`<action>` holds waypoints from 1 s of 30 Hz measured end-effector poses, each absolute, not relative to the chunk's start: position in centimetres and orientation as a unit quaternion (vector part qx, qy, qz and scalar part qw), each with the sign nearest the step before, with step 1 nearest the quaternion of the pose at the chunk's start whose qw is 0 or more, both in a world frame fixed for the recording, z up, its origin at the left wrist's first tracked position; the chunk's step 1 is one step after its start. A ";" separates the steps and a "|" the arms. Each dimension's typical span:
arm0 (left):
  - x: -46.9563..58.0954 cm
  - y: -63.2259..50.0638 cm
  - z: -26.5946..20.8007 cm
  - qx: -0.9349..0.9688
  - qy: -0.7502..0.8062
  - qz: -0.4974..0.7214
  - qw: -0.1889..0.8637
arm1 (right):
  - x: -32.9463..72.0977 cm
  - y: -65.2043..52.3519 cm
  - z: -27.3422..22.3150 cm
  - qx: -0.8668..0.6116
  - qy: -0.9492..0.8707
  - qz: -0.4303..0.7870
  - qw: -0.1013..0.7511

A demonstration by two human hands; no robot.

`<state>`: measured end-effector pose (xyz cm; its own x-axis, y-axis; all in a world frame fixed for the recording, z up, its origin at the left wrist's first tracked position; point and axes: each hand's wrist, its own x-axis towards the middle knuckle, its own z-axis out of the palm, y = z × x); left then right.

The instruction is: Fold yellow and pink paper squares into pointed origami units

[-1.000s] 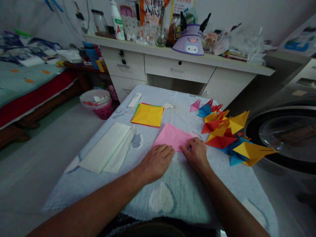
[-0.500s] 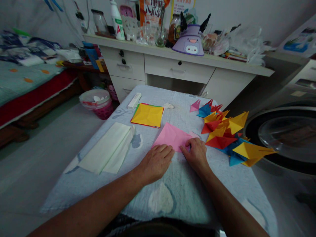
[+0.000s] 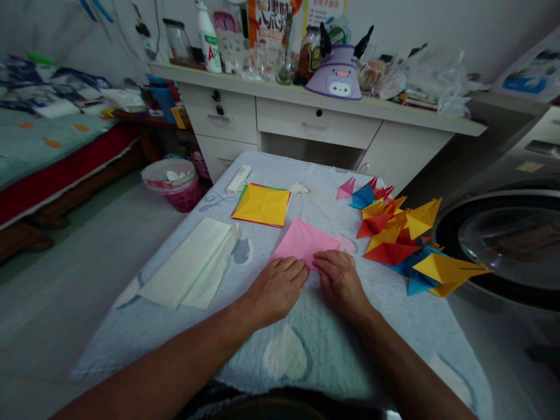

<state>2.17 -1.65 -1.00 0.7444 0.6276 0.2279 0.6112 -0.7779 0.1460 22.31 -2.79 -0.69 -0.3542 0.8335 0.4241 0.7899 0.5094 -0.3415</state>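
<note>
A creased sheet of pink origami paper (image 3: 304, 238) lies on the cloth-covered table in front of me, its near side folded. My left hand (image 3: 283, 286) rests flat over its near left edge, fingers stretched out together. At the near right edge, my right hand (image 3: 339, 277) has its fingers bent, with thumb and fingertips closed on the paper; the thumb is partly hidden. Beyond my left hand is a stack of square origami sheets (image 3: 262, 204), yellow on top. Several folded paper cranes (image 3: 394, 233) in yellow, red, blue and pink stand along the right side.
A folded pale paper towel (image 3: 188, 265) lies to the left on the tablecloth (image 3: 286, 350). A small white box (image 3: 238, 179) and a crumpled white scrap (image 3: 299, 188) are farther back. A white cabinet (image 3: 306, 114), a pink bin (image 3: 181, 195) and a washing machine (image 3: 503, 233) surround the table.
My right hand has slid left along the paper's near edge, its fingertips now close to my left hand. The left hand has stayed in place.
</note>
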 end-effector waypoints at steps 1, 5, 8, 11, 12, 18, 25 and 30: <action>2.2 -1.6 -1.1 0.934 0.332 0.131 0.029 | 22.4 -2.8 -0.8 -0.486 -0.827 0.044 0.279; 2.2 -1.7 -1.4 0.935 0.332 0.128 0.011 | 22.4 -2.7 -1.0 -0.478 -0.835 0.051 0.266; 2.1 -1.8 -1.5 0.936 0.330 0.124 -0.006 | 22.3 -2.8 -0.8 -0.484 -0.837 0.045 0.250; 2.1 -2.2 -1.5 0.937 0.328 0.115 -0.023 | 22.0 -2.9 -0.4 -0.493 -0.838 0.039 0.230; 2.0 -2.4 -1.4 0.937 0.329 0.111 -0.027 | 22.0 -2.9 -0.3 -0.493 -0.839 0.038 0.227; 1.6 -3.5 -1.2 0.933 0.345 0.095 -0.031 | 22.0 -3.0 -0.2 -0.494 -0.841 0.029 0.219; 1.0 -3.6 -1.7 0.926 0.365 0.094 -0.024 | 22.1 -3.0 -0.3 -0.496 -0.841 0.030 0.214; -0.3 -3.7 -1.6 0.923 0.373 0.089 -0.006 | 21.9 -3.0 -0.1 -0.499 -0.840 0.025 0.209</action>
